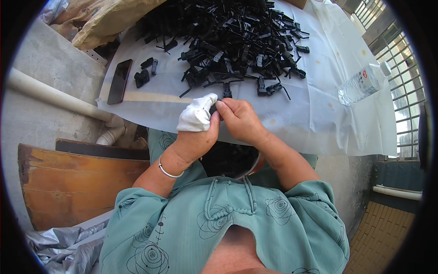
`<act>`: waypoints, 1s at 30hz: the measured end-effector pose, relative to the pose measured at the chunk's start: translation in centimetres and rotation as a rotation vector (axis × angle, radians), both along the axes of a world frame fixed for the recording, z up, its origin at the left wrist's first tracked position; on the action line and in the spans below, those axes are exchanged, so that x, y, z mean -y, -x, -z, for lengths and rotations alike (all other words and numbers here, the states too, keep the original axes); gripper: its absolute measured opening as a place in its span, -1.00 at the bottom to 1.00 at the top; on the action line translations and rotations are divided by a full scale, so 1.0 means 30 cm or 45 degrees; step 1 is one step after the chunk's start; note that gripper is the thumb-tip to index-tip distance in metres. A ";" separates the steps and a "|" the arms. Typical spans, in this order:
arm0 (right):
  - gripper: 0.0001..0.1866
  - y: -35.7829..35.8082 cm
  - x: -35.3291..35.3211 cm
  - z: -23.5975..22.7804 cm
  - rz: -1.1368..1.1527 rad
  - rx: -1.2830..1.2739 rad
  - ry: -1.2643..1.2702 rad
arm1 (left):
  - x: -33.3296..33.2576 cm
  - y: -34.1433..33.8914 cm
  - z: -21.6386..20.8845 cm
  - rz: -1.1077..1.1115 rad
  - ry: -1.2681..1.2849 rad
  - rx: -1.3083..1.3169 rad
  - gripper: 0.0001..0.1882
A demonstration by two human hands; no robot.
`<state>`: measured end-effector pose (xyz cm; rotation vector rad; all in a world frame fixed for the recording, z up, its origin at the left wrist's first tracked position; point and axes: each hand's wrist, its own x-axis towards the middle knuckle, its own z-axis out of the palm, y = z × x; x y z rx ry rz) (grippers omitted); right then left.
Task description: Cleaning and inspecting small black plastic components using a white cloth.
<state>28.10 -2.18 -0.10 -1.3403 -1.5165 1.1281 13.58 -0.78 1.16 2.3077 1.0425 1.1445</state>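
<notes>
Both of my hands meet at the near edge of the table, over the white plastic sheet [315,121]. White cloth covers the fingers of my left hand [200,119], which is closed round a small black plastic part [213,108]. My right hand [238,118] pinches the same part from the right, thumb and forefinger together; most of it is hidden by the fingers. Just beyond my hands spreads a large heap of black plastic parts [237,50], many with thin prongs sticking out. A few single black parts [142,78] lie apart to the left.
A dark phone [120,82] lies at the table's left edge. On the right a clear water bottle [362,84] rests on its side. Below the table edge, between my knees, a container [255,165] holds dark pieces. Brown wooden boards [82,182] lean at the left, below a white pipe [54,93].
</notes>
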 end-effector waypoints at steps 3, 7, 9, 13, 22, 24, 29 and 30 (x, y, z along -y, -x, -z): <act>-0.71 -0.013 0.009 -0.001 -0.117 -0.349 -0.048 | 0.024 0.001 -0.068 0.012 0.771 0.296 -0.70; -0.72 -0.026 0.016 -0.046 -0.197 -0.116 -0.061 | 0.011 0.013 -0.028 0.028 0.517 0.291 -0.70; -0.71 -0.014 0.022 -0.041 -0.132 -0.189 -0.126 | 0.017 0.011 -0.032 0.009 0.165 0.099 -0.70; -0.72 0.003 0.013 -0.010 -0.053 -0.241 -0.052 | 0.015 0.004 -0.027 -0.008 0.147 0.073 -0.72; -0.89 -0.083 0.012 -0.086 -0.127 0.403 -0.174 | -0.034 0.044 -0.046 0.281 1.139 0.839 -0.71; -0.88 -0.089 -0.003 -0.040 -0.138 0.318 -0.620 | -0.038 0.035 -0.049 0.309 1.120 0.867 -0.68; -0.90 -0.089 0.006 -0.063 -0.115 0.083 -0.480 | -0.013 0.029 -0.081 0.297 0.968 0.427 -0.62; -0.90 -0.082 0.010 -0.067 -0.094 -0.007 -0.273 | -0.007 0.032 -0.084 0.386 1.109 0.479 -0.63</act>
